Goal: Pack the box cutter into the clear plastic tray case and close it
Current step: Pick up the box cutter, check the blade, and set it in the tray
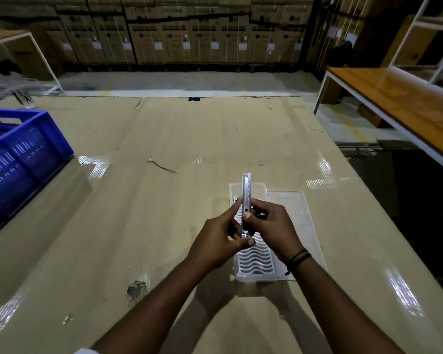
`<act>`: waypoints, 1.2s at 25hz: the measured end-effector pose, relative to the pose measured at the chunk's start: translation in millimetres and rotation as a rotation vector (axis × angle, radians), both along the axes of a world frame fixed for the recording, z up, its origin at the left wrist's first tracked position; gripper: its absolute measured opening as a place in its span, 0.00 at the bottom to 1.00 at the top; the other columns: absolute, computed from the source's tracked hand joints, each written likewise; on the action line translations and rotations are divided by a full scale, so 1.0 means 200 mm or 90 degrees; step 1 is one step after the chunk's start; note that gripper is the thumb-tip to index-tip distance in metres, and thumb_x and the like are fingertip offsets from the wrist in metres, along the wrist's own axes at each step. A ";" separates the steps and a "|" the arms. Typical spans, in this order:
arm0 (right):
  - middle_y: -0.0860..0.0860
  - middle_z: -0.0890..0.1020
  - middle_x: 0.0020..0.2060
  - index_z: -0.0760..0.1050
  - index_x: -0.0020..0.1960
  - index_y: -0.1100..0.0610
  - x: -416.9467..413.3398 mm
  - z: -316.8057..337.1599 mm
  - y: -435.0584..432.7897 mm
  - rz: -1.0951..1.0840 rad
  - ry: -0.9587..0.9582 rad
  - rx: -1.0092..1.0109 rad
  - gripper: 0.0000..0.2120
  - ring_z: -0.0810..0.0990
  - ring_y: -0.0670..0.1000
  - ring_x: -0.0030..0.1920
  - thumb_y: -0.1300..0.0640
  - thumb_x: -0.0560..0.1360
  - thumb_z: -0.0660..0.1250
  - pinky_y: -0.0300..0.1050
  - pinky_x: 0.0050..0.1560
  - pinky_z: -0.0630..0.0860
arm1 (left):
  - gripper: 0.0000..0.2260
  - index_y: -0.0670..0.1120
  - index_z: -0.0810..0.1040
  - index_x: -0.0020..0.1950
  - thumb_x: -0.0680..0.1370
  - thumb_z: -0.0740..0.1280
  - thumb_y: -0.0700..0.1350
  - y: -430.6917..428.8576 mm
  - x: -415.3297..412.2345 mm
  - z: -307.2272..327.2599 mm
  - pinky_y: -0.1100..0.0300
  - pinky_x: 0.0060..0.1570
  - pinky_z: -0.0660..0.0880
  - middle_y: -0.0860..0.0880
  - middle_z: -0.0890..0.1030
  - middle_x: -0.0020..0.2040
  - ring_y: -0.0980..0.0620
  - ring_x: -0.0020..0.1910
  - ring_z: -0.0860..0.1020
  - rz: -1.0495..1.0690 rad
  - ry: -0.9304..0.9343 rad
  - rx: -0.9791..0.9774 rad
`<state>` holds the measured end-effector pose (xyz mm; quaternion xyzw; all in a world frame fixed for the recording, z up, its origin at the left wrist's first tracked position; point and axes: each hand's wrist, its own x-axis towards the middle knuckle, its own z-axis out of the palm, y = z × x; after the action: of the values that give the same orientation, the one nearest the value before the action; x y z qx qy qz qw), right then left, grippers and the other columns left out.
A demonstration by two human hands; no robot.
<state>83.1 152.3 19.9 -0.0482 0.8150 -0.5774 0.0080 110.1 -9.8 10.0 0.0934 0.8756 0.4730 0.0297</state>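
A slim silver box cutter [246,192] points away from me, held above the table by both hands. My left hand [220,238] pinches its near end and left side. My right hand [271,226] grips its middle, thumb on the black slider. Beneath them lies the clear plastic tray case [256,261], open, with a wavy white-striped insert in its base and its flat lid [292,203] folded out to the right. The hands hide the middle of the tray.
The table is covered with taped brown cardboard [164,200]. A blue plastic crate [18,159] stands at the left edge. A wooden bench with a white frame [399,108] is at the right, and stacked cartons [179,31] line the far wall.
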 end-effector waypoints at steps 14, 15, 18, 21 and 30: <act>0.56 0.85 0.52 0.78 0.61 0.55 -0.03 -0.17 -0.11 -0.037 -0.079 0.388 0.18 0.84 0.57 0.52 0.64 0.72 0.67 0.47 0.52 0.82 | 0.35 0.56 0.72 0.74 0.69 0.80 0.47 -0.02 -0.04 -0.07 0.54 0.54 0.80 0.48 0.79 0.63 0.50 0.49 0.83 0.007 -0.060 -0.119; 0.55 0.85 0.53 0.78 0.62 0.55 -0.03 -0.18 -0.11 -0.032 -0.090 0.392 0.20 0.84 0.57 0.53 0.64 0.71 0.69 0.48 0.53 0.82 | 0.33 0.56 0.75 0.72 0.69 0.80 0.46 -0.02 -0.03 -0.06 0.53 0.54 0.80 0.49 0.81 0.60 0.50 0.47 0.84 0.005 -0.054 -0.113; 0.56 0.85 0.54 0.77 0.64 0.54 -0.04 -0.21 -0.12 -0.022 -0.113 0.409 0.24 0.84 0.57 0.54 0.62 0.69 0.73 0.51 0.55 0.82 | 0.33 0.55 0.75 0.72 0.69 0.80 0.45 -0.02 -0.03 -0.05 0.54 0.52 0.81 0.51 0.84 0.57 0.52 0.43 0.85 0.006 -0.064 -0.099; 0.56 0.85 0.54 0.78 0.63 0.54 -0.05 -0.21 -0.12 -0.024 -0.107 0.410 0.20 0.84 0.57 0.54 0.60 0.71 0.71 0.51 0.56 0.82 | 0.36 0.55 0.73 0.75 0.69 0.80 0.47 -0.03 -0.03 -0.05 0.53 0.53 0.81 0.51 0.85 0.57 0.52 0.46 0.85 0.013 -0.075 -0.093; 0.58 0.78 0.60 0.77 0.63 0.58 -0.05 -0.20 -0.13 -0.007 -0.120 0.543 0.23 0.81 0.58 0.57 0.59 0.69 0.76 0.49 0.58 0.79 | 0.42 0.56 0.66 0.79 0.68 0.81 0.50 -0.04 -0.03 -0.10 0.52 0.52 0.83 0.50 0.86 0.55 0.52 0.41 0.85 0.023 -0.116 -0.102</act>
<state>73.5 127.2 -20.2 0.0167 0.9765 -0.1911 0.0985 103.3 -17.6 -10.3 0.0316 0.9059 0.4083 0.1079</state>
